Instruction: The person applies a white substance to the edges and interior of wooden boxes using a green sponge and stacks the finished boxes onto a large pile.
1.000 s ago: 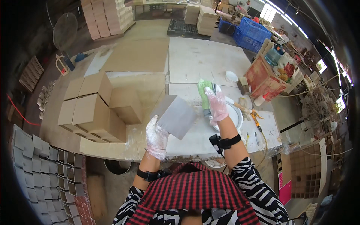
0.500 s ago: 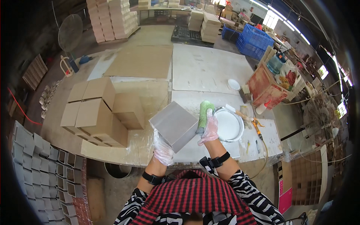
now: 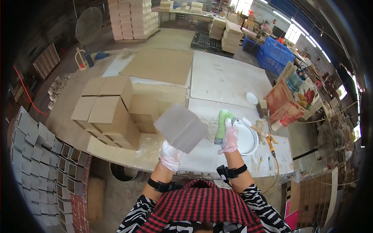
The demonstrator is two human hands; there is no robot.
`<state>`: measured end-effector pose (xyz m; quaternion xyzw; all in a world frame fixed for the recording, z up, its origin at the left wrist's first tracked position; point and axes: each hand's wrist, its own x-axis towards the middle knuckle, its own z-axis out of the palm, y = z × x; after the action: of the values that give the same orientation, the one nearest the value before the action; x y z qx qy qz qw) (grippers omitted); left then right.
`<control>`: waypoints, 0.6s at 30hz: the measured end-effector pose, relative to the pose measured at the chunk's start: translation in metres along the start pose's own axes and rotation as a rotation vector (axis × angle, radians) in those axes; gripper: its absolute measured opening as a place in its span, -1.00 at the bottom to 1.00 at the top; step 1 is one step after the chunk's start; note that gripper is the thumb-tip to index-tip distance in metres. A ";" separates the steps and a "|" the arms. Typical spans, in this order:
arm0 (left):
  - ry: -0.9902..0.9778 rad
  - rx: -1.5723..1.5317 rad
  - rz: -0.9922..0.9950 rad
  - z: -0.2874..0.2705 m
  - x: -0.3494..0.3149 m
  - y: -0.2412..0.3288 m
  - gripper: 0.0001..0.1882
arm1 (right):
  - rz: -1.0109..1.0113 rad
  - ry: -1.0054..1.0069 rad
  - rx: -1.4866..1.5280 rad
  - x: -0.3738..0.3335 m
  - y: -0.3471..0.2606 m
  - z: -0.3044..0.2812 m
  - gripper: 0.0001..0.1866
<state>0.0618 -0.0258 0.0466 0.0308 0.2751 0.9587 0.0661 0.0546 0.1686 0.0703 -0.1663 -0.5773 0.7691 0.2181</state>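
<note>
My gloved left hand [image 3: 170, 156] holds a grey box [image 3: 182, 128] by its near left side, up above the table and tilted. Most of that hand's fingers are hidden behind the box. To the right, my gloved right hand [image 3: 230, 139] is closed on a green sponge-like pad [image 3: 222, 123] with a grey lower end; its exact kind is hard to make out. Next to this hand stands a round tub [image 3: 255, 144] of white liquid, with a brush [image 3: 248, 123] lying at its rim. Between the box and the pad there is a gap.
Brown cardboard boxes [image 3: 107, 110] are stacked left on the table. A small white bowl [image 3: 251, 98], an orange-handled tool with a hose [image 3: 272, 145] and a white bottle [image 3: 277, 125] lie to the right. Grey boxes [image 3: 33, 155] are piled at far left.
The view has swung a little, shifting the surroundings rightward. The grey box has turned in my left hand, and my right hand with the green pad is farther from it.
</note>
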 end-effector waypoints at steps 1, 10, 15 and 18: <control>-0.056 0.137 0.056 -0.006 0.001 0.004 -0.57 | -0.013 -0.029 -0.032 -0.002 -0.003 0.003 -0.57; -0.079 -0.179 -0.069 -0.009 0.006 0.021 -0.57 | -0.768 -0.502 -0.758 -0.056 -0.031 0.058 -0.66; -0.022 -0.134 -0.013 -0.006 0.000 0.036 -0.56 | -0.912 -0.506 -1.020 -0.074 -0.040 0.082 -0.62; -0.039 -0.238 -0.080 -0.028 0.005 0.031 -0.57 | -0.880 -0.546 -0.904 -0.082 -0.036 0.094 -0.60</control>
<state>0.0510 -0.0663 0.0394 0.0303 0.1590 0.9804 0.1127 0.0811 0.0572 0.1313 0.2085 -0.8897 0.3070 0.2661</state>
